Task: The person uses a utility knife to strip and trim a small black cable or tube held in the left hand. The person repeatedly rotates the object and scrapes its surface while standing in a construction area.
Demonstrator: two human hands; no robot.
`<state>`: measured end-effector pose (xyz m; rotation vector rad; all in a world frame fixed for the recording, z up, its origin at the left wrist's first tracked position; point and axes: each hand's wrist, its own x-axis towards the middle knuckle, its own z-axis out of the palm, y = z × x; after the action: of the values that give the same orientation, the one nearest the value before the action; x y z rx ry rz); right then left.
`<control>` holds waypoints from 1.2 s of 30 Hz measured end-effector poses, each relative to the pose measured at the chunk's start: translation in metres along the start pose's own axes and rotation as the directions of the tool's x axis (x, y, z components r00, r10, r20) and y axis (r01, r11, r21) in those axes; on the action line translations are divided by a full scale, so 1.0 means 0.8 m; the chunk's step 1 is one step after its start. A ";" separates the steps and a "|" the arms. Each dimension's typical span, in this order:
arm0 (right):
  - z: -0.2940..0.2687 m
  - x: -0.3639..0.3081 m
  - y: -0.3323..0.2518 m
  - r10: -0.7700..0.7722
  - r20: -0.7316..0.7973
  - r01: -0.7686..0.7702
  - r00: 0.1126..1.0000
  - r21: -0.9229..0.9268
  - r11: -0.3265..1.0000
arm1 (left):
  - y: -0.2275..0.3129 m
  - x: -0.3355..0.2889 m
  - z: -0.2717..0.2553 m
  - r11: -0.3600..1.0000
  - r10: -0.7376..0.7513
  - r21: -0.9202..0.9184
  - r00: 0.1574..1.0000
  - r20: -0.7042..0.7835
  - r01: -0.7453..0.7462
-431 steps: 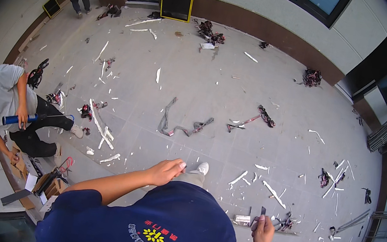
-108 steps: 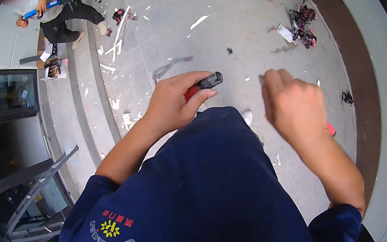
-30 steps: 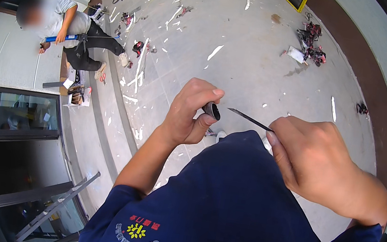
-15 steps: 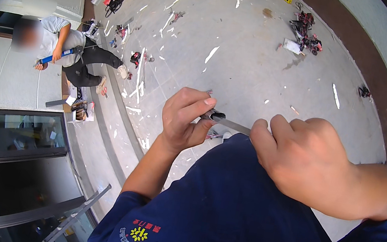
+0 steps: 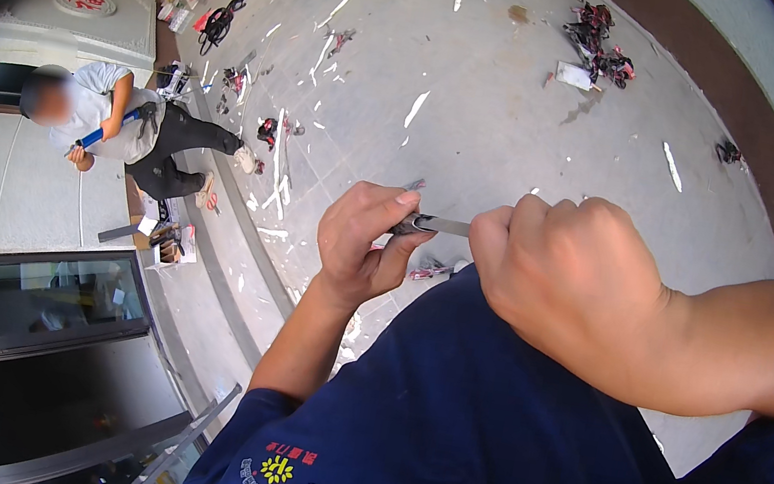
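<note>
My left hand (image 5: 362, 241) is closed, pinching a short dark hollow metal piece (image 5: 407, 225) between thumb and fingers. A flat grey metal strip (image 5: 450, 227) runs from that piece to my right hand (image 5: 576, 277). My right hand is closed in a fist around the strip's other end, and whatever lies inside the fist is hidden. The strip's left tip meets the open end of the hollow piece; how far it reaches inside I cannot tell. Both hands are held up above the floor, in front of my dark blue shirt (image 5: 441, 413).
Another person (image 5: 112, 123) with a blue tool (image 5: 104, 131) is at the left, near low steps (image 5: 231, 268). White scraps (image 5: 415, 108) and dark tangled bundles (image 5: 599, 43) litter the grey floor (image 5: 494, 77). An open box (image 5: 172, 246) stands by the glass door (image 5: 45, 289).
My right hand has moved left, closer to my left hand, and less of the strip shows between them. The hollow piece has turned slightly. The view has shifted a little.
</note>
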<state>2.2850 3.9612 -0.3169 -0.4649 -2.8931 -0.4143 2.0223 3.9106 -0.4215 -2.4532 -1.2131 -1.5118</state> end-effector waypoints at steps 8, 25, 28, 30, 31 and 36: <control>0.004 -0.001 0.022 -0.135 0.087 0.129 0.987 0.072 0.989 | -0.007 0.012 -0.006 0.982 0.129 0.125 0.988 0.081 -0.138; -0.024 -0.017 0.036 -0.100 0.131 0.082 0.986 0.142 0.987 | -0.007 0.011 0.012 0.984 -0.037 -0.172 0.998 0.042 0.043; -0.019 -0.015 0.037 -0.120 0.105 0.102 0.987 0.161 0.982 | -0.005 0.008 0.009 0.985 -0.045 -0.164 0.998 0.052 0.053; -0.016 -0.014 0.038 -0.108 0.094 0.090 0.990 0.182 0.979 | -0.004 0.008 0.007 0.985 -0.050 -0.162 0.997 0.056 0.058; -0.016 -0.012 0.034 -0.091 0.098 0.071 0.991 0.197 0.978 | -0.002 0.006 0.005 0.984 -0.057 -0.163 0.997 0.054 0.065; -0.013 -0.019 0.019 -0.010 0.060 -0.001 0.998 0.182 0.983 | 0.002 0.014 0.015 0.989 -0.030 -0.146 0.999 0.043 0.036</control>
<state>2.3060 3.9678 -0.3069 -0.4488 -2.9548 -0.1362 2.0351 3.9208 -0.4186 -2.5788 -1.1962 -1.6238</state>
